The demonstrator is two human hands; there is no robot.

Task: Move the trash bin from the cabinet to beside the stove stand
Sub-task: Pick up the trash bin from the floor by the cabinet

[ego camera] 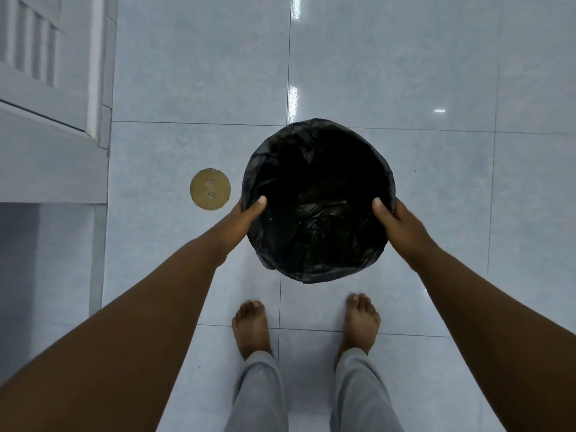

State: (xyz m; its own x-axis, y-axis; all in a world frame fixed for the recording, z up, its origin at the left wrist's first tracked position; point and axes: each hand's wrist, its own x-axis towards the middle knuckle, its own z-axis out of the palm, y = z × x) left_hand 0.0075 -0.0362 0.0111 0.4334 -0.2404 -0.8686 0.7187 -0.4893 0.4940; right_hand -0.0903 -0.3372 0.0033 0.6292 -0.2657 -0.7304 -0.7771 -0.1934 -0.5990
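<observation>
A round trash bin (318,169) lined with a crumpled black plastic bag is in the middle of the view, seen from straight above over the pale tiled floor. My left hand (246,213) grips its left rim, thumb hooked inside the liner. My right hand (394,218) grips the right rim the same way. I cannot tell whether the bin rests on the floor or hangs just above it. The inside of the bin is dark and looks nearly empty.
A white louvred cabinet door (40,57) and cabinet frame (53,163) stand at the left. A round brass floor drain cover (210,189) lies left of the bin. My bare feet (252,328) stand on glossy grey-blue tiles (436,73) just behind the bin.
</observation>
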